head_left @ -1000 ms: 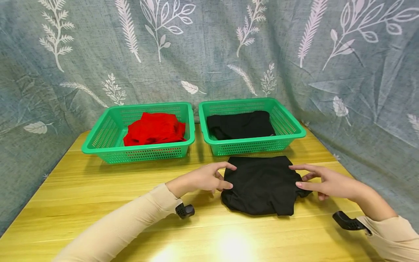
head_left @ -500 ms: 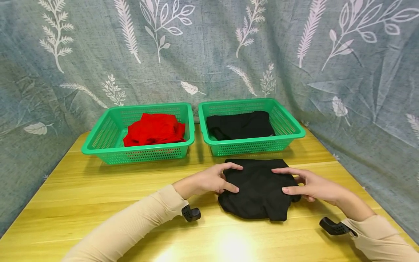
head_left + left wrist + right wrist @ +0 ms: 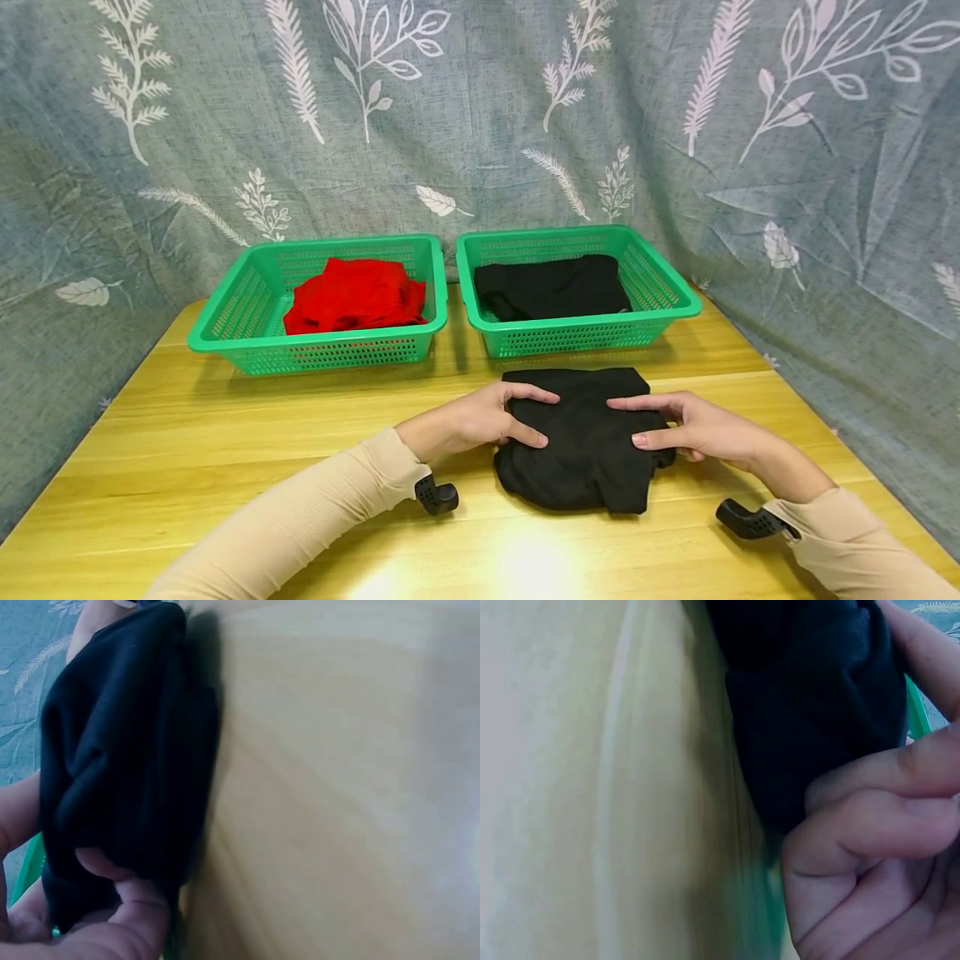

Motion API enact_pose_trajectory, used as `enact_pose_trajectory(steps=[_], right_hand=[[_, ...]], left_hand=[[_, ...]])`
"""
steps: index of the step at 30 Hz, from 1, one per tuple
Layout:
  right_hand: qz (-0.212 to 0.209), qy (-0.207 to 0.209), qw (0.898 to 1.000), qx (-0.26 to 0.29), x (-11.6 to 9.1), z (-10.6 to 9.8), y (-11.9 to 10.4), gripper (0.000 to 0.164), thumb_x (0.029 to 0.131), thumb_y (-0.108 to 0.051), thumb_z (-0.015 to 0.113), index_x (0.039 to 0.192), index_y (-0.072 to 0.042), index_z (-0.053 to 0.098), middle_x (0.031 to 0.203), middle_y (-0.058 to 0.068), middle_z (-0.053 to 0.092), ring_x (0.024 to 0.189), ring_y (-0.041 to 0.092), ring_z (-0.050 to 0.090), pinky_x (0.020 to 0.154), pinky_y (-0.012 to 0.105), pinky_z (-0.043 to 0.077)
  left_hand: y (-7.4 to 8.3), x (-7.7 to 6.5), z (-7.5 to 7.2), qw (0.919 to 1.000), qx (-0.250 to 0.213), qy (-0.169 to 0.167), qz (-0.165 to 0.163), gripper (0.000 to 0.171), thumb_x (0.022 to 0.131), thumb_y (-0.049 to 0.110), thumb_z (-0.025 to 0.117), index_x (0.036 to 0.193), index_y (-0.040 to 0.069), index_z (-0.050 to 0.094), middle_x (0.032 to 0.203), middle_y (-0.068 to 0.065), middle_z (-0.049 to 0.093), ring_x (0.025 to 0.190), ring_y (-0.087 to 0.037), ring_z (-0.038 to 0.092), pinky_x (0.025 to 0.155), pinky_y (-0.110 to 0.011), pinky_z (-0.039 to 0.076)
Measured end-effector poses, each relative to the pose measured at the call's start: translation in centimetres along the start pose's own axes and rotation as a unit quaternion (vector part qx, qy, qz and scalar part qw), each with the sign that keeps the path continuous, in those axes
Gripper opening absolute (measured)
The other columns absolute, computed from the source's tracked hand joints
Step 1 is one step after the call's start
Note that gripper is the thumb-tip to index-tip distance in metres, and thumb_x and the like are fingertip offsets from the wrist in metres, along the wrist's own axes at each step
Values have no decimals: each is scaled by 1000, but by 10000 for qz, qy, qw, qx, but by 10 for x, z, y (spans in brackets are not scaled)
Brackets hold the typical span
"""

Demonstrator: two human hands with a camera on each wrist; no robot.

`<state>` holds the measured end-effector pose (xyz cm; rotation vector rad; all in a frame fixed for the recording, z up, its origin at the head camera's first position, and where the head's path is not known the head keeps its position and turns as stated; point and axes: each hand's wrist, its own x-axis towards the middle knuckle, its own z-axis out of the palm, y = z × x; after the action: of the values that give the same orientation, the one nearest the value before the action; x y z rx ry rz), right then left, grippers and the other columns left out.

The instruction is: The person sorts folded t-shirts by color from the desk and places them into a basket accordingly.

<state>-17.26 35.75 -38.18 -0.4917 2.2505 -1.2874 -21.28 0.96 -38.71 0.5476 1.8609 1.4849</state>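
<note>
A folded black garment (image 3: 585,442) lies bunched in front of the right basket in the head view. My left hand (image 3: 491,417) grips its left side, thumb and forefinger on top. In the left wrist view, fingers (image 3: 139,919) of this hand curl at the lower folds of the cloth. On the opposite side my right hand (image 3: 701,429) holds the garment the same way. The right wrist view has curled fingers (image 3: 862,832) tucked against the underside of the black cloth. Part of each hand is hidden behind the fabric.
Two green plastic baskets stand at the back of the wooden table (image 3: 247,467). The left basket (image 3: 258,343) contains red cloth (image 3: 356,296); the right basket (image 3: 585,333) contains black folded cloth (image 3: 555,287). A patterned grey-blue curtain (image 3: 480,125) hangs close behind them.
My right hand has moved left and my left hand slightly right, both now farther over the garment. The garment has shifted a little left and toward me, and looks narrower.
</note>
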Motion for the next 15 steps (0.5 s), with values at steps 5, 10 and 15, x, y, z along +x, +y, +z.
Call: enact_pose_trajectory(steps=[5, 10, 15], right_hand=[[-63, -73, 9999, 131, 2, -1, 0, 59, 105, -16, 71, 159, -6, 51, 60, -11, 18, 44, 22, 15, 41, 27, 25], [-53, -25, 9998, 181, 3, -1, 0, 59, 103, -16, 73, 158, -4, 53, 58, -14, 25, 45, 24, 14, 41, 27, 23], [-109, 10, 9997, 238, 2, -1, -1, 60, 102, -15, 73, 157, -3, 53, 57, -13, 25, 45, 25, 14, 41, 30, 21]], left_hand=[[0, -2, 1, 9999, -16, 101, 108, 59, 90, 0, 83, 146, 16, 68, 91, 3, 73, 51, -9, 38, 56, -21, 36], [1, -3, 1, 9995, -5, 235, 190, 57, 90, 0, 83, 143, 14, 70, 81, 4, 68, 58, -10, 45, 61, -22, 40], [5, -7, 3, 9992, 66, 315, 242, 55, 90, 1, 84, 142, 13, 71, 101, 3, 71, 86, -9, 63, 77, -21, 50]])
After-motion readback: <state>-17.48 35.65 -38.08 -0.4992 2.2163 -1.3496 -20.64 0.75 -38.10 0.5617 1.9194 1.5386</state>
